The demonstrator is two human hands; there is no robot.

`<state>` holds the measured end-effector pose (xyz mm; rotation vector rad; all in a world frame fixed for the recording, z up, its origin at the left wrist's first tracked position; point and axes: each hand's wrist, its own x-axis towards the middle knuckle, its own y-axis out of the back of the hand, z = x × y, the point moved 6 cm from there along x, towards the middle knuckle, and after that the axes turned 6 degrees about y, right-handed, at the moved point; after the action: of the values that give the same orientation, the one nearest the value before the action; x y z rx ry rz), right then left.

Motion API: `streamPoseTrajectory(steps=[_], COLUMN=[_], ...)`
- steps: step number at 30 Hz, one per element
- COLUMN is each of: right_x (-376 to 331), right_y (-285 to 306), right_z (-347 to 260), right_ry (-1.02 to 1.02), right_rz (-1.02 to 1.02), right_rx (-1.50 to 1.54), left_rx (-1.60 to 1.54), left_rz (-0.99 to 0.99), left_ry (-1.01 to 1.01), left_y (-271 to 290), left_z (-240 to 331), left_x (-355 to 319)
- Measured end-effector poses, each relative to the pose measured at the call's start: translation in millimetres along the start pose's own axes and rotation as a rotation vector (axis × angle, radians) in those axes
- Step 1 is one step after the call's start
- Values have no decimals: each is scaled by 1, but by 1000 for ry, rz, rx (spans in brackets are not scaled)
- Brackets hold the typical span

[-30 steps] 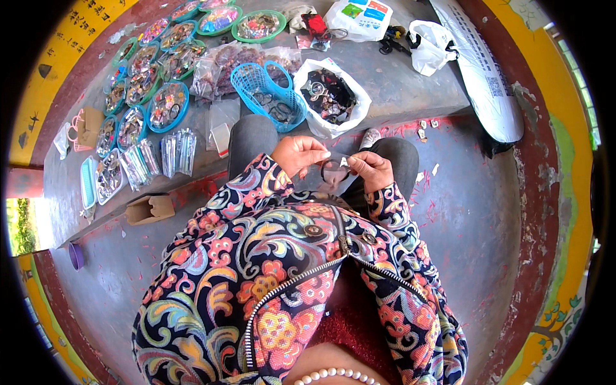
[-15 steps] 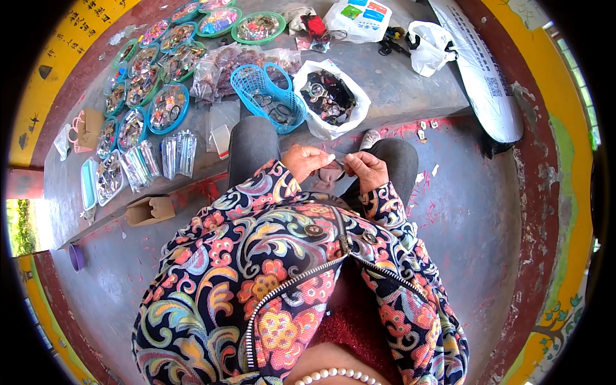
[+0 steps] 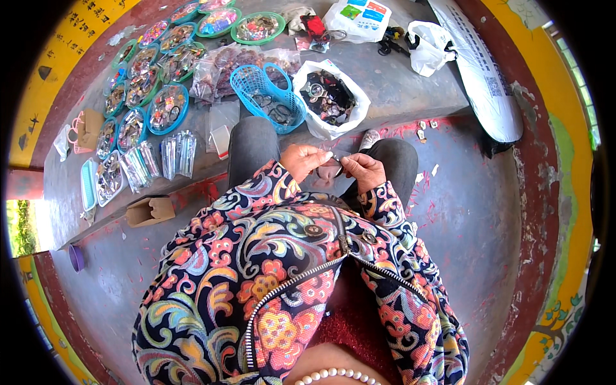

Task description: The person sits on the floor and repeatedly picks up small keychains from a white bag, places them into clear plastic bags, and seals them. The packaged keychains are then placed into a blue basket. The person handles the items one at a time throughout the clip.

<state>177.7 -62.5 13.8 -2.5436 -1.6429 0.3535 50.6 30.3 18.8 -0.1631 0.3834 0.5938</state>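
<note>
Two hands, left hand [image 3: 301, 160] and right hand [image 3: 360, 171], are pinching one small clear item [image 3: 333, 156] between closed fingertips above the knees (kind unclear); loosening either pinch risks it dropping onto the grey floor [image 3: 475, 212].

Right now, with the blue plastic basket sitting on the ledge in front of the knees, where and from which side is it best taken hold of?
Probably by the handle of the blue plastic basket, coming from above. The handle arches over the open top and looks free, while a white bag presses close on its right and clear packets crowd its far side. Both hands, left hand and right hand, are pinching a small item together.
</note>
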Motion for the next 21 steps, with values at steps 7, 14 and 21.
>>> streamPoseTrajectory(steps=[7,14,21], right_x=[-2,-1,-1], right_y=[-2,14,22], right_z=[-2,16,10], right_ry=[11,-187,-81], right_rz=[5,179,300], right_rx=[16,323,300], left_rx=[-189,-406,-288], left_rz=[-62,-156,-264], left_ry=[137,224,293], left_y=[-4,-6,-20], left_z=[-10,-16,-12], left_x=[2,1,-6])
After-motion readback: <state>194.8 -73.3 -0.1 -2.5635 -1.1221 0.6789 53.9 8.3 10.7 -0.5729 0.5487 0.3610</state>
